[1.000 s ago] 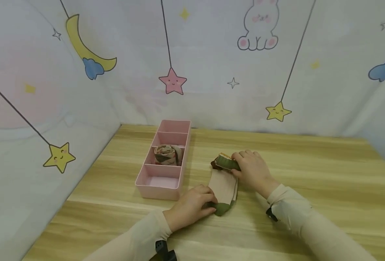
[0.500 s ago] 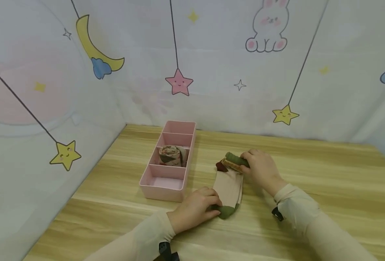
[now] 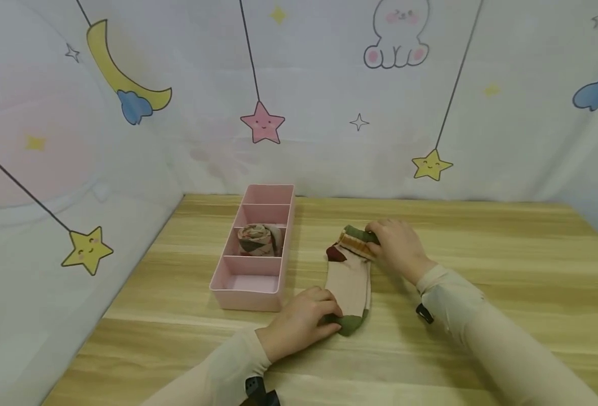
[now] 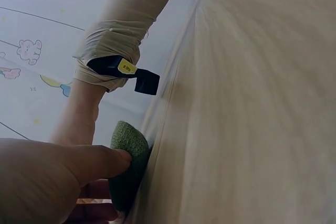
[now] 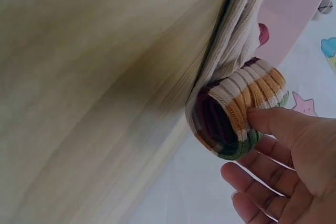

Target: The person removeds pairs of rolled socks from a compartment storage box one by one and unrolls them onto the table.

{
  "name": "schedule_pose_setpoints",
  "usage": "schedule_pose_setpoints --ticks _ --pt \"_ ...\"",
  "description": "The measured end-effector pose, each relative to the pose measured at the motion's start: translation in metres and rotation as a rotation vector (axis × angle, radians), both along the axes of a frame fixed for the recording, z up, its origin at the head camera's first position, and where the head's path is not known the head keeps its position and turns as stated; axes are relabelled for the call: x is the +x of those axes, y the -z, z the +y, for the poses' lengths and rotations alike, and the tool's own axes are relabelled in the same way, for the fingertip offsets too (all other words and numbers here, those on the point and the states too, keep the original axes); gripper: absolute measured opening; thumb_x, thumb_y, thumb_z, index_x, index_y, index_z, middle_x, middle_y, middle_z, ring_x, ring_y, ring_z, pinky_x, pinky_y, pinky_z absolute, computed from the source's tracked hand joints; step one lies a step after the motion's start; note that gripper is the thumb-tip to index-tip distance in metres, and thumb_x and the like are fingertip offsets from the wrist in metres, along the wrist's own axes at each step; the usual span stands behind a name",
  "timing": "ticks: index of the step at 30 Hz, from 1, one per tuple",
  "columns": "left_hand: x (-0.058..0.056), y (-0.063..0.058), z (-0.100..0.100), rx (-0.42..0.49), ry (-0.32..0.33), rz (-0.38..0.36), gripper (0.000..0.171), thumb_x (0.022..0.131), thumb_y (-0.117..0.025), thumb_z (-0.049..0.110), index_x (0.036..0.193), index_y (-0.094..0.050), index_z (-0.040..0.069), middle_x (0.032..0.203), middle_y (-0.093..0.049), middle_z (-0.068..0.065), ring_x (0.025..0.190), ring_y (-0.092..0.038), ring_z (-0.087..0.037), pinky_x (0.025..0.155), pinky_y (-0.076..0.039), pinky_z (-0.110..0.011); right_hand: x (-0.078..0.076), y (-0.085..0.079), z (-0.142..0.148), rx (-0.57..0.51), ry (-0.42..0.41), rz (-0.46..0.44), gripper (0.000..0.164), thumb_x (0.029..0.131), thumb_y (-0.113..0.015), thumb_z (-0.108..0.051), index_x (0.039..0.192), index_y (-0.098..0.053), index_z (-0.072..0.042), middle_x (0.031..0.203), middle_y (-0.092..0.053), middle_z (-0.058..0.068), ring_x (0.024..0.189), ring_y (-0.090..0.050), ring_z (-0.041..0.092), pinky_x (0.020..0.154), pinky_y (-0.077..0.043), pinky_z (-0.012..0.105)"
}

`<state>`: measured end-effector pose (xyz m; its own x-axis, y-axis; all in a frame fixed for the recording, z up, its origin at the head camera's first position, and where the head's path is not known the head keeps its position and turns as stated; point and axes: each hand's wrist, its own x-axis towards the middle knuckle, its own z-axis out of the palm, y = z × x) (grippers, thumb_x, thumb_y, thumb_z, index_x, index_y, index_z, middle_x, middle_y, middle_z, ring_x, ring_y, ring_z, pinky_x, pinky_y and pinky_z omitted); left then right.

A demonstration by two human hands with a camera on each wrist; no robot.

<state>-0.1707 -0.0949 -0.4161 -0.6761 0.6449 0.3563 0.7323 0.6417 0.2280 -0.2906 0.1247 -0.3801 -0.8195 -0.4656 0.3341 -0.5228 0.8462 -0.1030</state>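
Cream socks (image 3: 348, 282) with green toes and a dark red heel lie stacked lengthwise on the table. Their cuff end (image 3: 358, 241), striped green, mustard and white, is partly rolled up at the far end. My right hand (image 3: 399, 248) pinches that roll from the right; in the right wrist view the thumb presses the striped roll (image 5: 252, 95), and its dark inside shows. At the near end my left hand (image 3: 301, 318) holds the green toe (image 3: 349, 325). The left wrist view has the thumb on the green toe (image 4: 128, 153), with fingers behind it.
Left of the socks stands a pink divided box (image 3: 250, 301). A rolled patterned cloth item (image 3: 259, 241) sits in one of its compartments. A printed fabric wall (image 3: 319, 169) closes off the table's (image 3: 481, 270) back and sides.
My right hand has moved slightly toward the back with the rolled cuff. The roll has turned, so its mustard band now faces the front. The left hand stays at the toe.
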Motion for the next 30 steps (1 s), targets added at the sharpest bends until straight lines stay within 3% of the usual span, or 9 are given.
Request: schedule_pose_setpoints --ticks 21,30 --pt "0.000 -0.003 0.000 0.002 0.034 0.004 0.011 0.083 -0.075 0.025 0.091 -0.071 0.018 0.090 -0.065 0.008 0.088 -0.059 -0.009 0.080 -0.048 -0.021 -0.014 0.004 -0.004 0.035 -0.002 -0.001 0.020 0.086 -0.071 -0.016 0.101 -0.063 -0.006 0.096 -0.070 0.012 0.089 -0.065 0.031 0.083 -0.050 0.049" --pt "0.001 -0.002 0.000 0.014 0.033 0.000 0.011 0.082 -0.075 0.024 0.091 -0.071 0.018 0.090 -0.065 0.007 0.087 -0.058 -0.009 0.079 -0.048 -0.021 -0.018 0.005 -0.005 0.026 -0.023 -0.023 0.008 0.087 -0.068 -0.014 0.092 -0.070 -0.007 0.092 -0.073 0.010 0.086 -0.067 0.030 0.084 -0.050 0.049"
